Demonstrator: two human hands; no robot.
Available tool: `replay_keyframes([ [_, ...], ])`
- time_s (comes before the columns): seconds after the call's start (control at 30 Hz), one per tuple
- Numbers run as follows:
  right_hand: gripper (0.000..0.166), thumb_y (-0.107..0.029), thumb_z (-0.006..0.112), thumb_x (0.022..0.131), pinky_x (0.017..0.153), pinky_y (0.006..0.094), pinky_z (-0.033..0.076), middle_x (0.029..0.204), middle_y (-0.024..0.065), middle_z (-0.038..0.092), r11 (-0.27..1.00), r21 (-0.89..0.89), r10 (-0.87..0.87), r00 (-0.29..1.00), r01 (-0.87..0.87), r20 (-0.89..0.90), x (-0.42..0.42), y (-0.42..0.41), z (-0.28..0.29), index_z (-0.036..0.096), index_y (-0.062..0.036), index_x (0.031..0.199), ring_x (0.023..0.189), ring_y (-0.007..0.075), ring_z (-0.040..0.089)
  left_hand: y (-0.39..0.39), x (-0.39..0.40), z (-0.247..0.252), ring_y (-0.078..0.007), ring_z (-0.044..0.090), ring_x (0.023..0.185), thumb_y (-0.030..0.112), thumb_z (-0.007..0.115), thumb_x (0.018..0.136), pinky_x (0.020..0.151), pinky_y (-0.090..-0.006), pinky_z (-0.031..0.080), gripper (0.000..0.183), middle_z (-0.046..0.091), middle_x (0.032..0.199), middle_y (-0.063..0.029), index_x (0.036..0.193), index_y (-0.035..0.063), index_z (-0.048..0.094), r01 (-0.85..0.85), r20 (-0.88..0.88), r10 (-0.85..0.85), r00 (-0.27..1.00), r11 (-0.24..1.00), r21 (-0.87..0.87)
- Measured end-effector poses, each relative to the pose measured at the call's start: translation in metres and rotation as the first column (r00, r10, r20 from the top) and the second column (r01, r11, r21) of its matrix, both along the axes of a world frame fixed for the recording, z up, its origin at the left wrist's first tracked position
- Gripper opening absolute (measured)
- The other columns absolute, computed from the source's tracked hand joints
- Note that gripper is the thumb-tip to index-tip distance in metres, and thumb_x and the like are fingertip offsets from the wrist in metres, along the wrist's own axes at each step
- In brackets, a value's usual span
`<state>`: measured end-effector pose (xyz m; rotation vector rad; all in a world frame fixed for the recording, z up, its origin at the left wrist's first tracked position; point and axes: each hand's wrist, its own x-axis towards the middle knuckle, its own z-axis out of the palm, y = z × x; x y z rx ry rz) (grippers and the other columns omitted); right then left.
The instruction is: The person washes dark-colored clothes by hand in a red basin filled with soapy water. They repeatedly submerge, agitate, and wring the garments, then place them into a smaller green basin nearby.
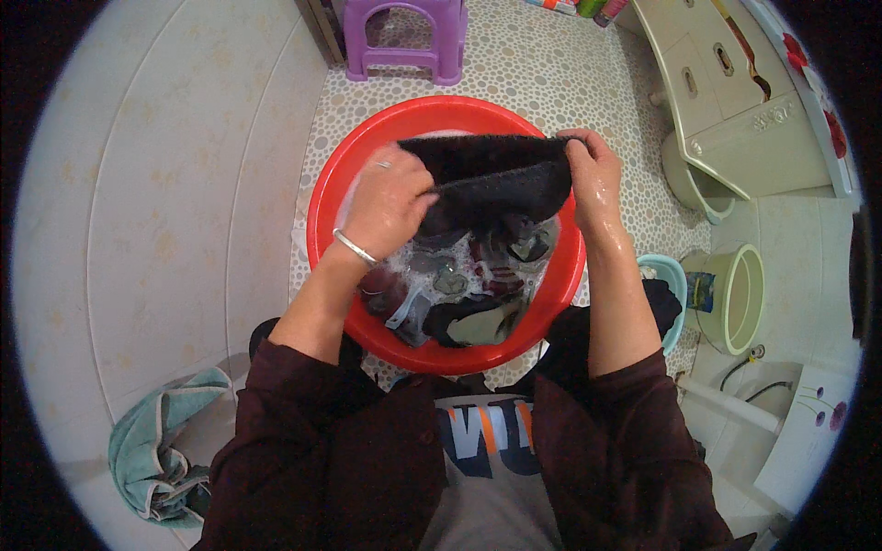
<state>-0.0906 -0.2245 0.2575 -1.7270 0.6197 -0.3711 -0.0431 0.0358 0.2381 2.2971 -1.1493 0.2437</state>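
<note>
A dark fabric piece (496, 179) is stretched between my two hands over a red plastic basin (448, 361). At its left end my left hand (393, 196), with a silver bangle and a ring, grips the cloth. My right hand (592, 172), wet, pinches the upper right corner between thumb and fingers. Below the cloth, sudsy water holds several soaked garments, among them a dark one (448, 324) with a grey-green part and a light strap (408, 308). The lower edge of the held cloth hangs close to the water; whether it touches cannot be told.
A purple plastic stool (451, 41) stands beyond the basin. At right are a light-blue basin (679, 282) holding dark cloth, a pale green bucket (747, 299), another pale tub (716, 206) and a cream cabinet (758, 131). A green towel (145, 441) lies at lower left beside the tiled wall.
</note>
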Motion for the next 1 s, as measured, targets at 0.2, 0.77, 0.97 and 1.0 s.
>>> replay_keyframes([
  [0.2,0.020,-0.013,0.049,0.077,0.066,0.0318,0.046,0.077,0.0120,0.062,0.949,-0.272,0.135,0.986,-0.158,-0.102,0.001,0.000,-0.013,0.061,0.0005,0.087,0.070,0.0199,0.059,0.011,0.011,-0.008,-0.0307,0.052,0.095,0.010,0.065,0.075,0.084,-0.0394,0.041,0.015,0.054,0.105,-0.0137,0.088,0.0064,0.057,-0.323,-0.124,0.301,0.946,0.911,-0.255],
  [0.77,0.096,-0.043,0.078,0.064,0.096,0.0348,0.037,0.119,0.0230,0.051,0.768,-0.158,0.611,0.783,-0.621,-0.111,-0.009,0.061,-0.010,0.029,-0.0002,0.136,0.113,0.0281,0.050,-0.006,-0.001,-0.004,-0.0133,0.056,0.076,0.000,0.059,0.077,0.070,-0.0257,0.045,0.013,0.058,0.080,-0.0046,0.089,0.0024,0.056,-0.374,-0.574,0.018,0.819,0.775,-0.509],
  [0.97,0.068,-0.027,0.073,0.069,0.086,0.0338,0.045,0.106,0.0160,0.061,0.753,-0.077,0.634,0.752,-0.653,-0.180,-0.012,0.086,-0.008,0.045,0.0011,0.124,0.097,0.0253,0.059,-0.013,-0.008,0.002,-0.0147,0.055,0.090,-0.005,0.058,0.074,0.076,-0.0272,0.046,0.021,0.056,0.098,-0.0057,0.093,0.0031,0.058,-0.161,-0.525,-0.268,0.808,0.756,-0.634],
  [1.0,0.061,-0.025,0.071,0.070,0.083,0.0327,0.046,0.102,0.0139,0.063,0.772,-0.020,0.616,0.755,-0.636,-0.225,-0.012,0.082,-0.006,0.049,0.0012,0.120,0.092,0.0229,0.061,-0.015,-0.008,0.005,-0.0150,0.055,0.092,-0.005,0.058,0.074,0.079,-0.0275,0.045,0.028,0.056,0.101,-0.0062,0.100,0.0042,0.055,-0.170,-0.529,-0.310,0.790,0.718,-0.675],
])
